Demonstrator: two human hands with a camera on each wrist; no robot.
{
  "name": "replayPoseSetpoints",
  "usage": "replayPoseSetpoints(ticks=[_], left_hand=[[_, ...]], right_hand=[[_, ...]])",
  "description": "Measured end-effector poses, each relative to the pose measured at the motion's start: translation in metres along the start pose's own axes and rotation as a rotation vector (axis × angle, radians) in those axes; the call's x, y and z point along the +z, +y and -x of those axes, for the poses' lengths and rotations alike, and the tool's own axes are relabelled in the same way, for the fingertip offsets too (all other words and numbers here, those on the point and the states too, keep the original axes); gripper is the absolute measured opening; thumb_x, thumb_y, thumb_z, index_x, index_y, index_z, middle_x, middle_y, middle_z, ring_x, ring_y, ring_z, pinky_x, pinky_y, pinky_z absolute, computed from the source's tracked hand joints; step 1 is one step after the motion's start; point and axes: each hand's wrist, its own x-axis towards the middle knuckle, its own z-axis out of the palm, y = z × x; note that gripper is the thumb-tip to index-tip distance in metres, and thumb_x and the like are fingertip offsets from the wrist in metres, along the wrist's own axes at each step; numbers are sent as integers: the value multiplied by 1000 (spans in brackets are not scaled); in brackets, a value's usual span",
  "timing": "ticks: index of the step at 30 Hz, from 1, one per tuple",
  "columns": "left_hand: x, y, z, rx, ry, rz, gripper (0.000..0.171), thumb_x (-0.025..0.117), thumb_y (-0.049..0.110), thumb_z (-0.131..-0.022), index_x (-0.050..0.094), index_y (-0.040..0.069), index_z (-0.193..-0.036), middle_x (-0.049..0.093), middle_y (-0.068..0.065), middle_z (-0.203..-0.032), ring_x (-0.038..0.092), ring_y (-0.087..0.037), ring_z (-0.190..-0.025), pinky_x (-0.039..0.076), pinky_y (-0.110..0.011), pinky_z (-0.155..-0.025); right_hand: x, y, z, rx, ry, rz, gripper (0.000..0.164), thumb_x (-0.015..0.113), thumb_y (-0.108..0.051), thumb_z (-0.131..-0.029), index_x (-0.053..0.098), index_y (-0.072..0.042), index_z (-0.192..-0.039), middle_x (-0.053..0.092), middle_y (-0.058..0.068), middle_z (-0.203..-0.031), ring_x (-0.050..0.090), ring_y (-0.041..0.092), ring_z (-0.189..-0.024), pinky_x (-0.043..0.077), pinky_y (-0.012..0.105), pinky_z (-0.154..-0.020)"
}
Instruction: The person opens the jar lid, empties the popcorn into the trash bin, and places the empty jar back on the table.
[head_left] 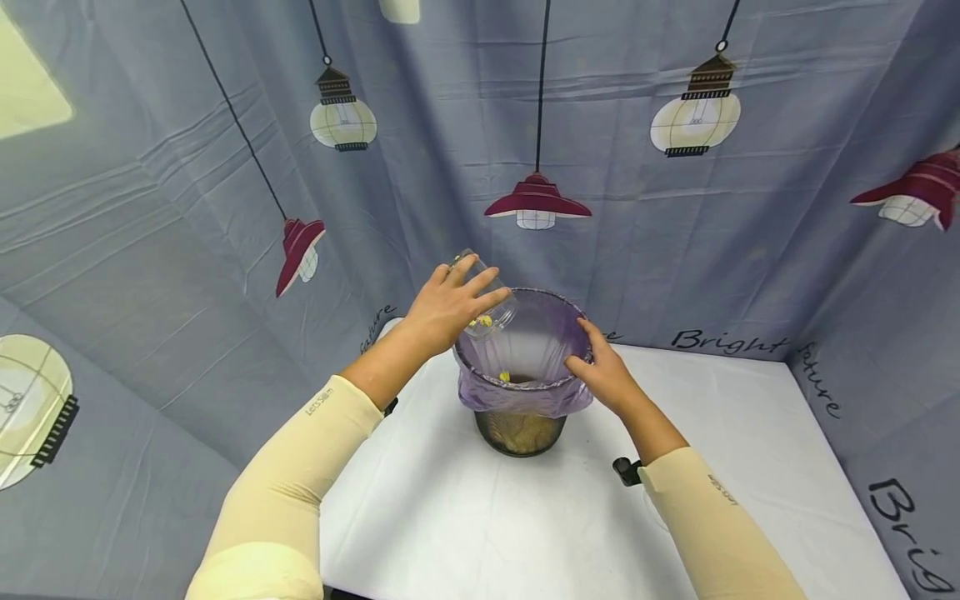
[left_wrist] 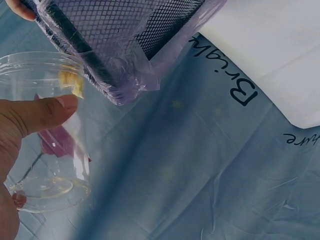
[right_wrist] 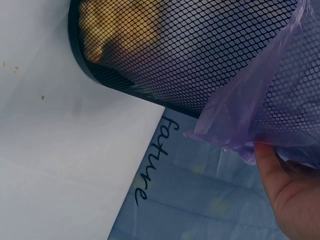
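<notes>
In the head view, the mesh bin (head_left: 521, 435) stands on the white table (head_left: 465, 517), a purple liner (head_left: 480, 392) folded out over its rim. The left hand (head_left: 450, 308) reaches to the bin's left side with its back turned up, fingers wrapped over a clear jar (head_left: 501, 315). That jar tilts, its mouth toward the bin's opening, and yellow pieces (head_left: 483, 320) sit inside it. At the bin's right side, the right hand (head_left: 603, 367) grips the rim and liner, forearm slanting in from the lower right. Both forearms wear cream sleeves (head_left: 277, 500) (lettered near the wrist), and a blue-grey curtain (head_left: 615, 275) printed with lamps hangs behind the bin.

The left wrist view brings out what the hand covers from above: the thumb (left_wrist: 55, 112) lies along the jar's wall, and a yellow piece rests just inside the mouth, beside the bin's lined rim. The jar is see-through enough to show a red lamp print behind it.

The right wrist view alone gives the bin's lower part up close: a yellow mass (right_wrist: 120, 22) shows through the mesh near the base, and tiny crumbs (right_wrist: 42, 97) (brownish specks) dot the table beside the bin. Here the right hand presses a digit against the liner's loose edge, outside the bin.
</notes>
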Motion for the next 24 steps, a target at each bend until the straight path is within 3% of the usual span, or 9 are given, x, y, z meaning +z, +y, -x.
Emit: replayPoseSetpoints(ticks=[11, 18, 24], left_hand=[[-4, 2, -1, 29, -61, -61, 95, 83, 8, -80, 33, 38, -154, 26, -2, -161, 5, -35, -152, 29, -53, -113], [-5, 9, -2, 65, -78, -86, 89, 83, 11, -80, 37, 37, -152, 28, -3, -161, 5, -34, -153, 26, -53, -116], [-3, 13, -2, 18, -80, -72, 93, 87, 14, -76, 38, 35, -151, 32, -4, -156, 12, -34, -150, 31, -55, -113]], right_hand=[[3, 1, -1, -8, 3, -5, 79, 53, -29, -93, 14, -18, -161, 20, 21, -163, 26, 46, -146, 26, 64, -114], [3, 1, -1, -5, 1, -18, 79, 53, -29, -94, 13, -19, -161, 19, 21, -163, 26, 46, -146, 26, 64, -114], [3, 1, -2, -8, 2, -20, 78, 53, -29, -94, 14, -18, -161, 19, 21, -163, 25, 46, -146, 26, 63, -115]])
